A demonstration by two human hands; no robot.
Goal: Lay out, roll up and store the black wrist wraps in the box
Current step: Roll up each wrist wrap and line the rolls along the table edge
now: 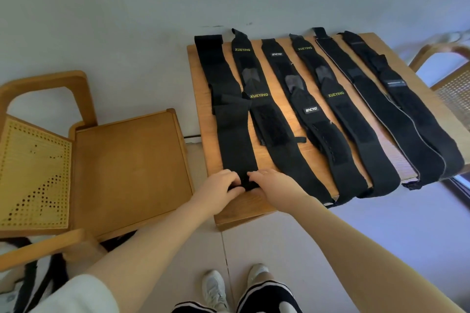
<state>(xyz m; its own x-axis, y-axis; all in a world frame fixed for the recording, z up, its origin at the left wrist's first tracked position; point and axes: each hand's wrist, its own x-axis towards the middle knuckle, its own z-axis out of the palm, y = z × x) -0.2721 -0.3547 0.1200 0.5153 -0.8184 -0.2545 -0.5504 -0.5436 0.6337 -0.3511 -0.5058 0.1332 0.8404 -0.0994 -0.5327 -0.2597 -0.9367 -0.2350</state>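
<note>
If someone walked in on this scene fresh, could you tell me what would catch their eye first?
First, the row of long black wrist wraps laid side by side across the small wooden table. Then the left hand and right hand together at the near end of the leftmost wrap. A wooden chair stands to the left.

A low wooden table (244, 211) stands against a pale wall (127, 7) on a light tiled floor (267, 249). A wooden cane-backed chair (127, 168) sits left; another, seemingly alike, shows far right (450, 84).
</note>
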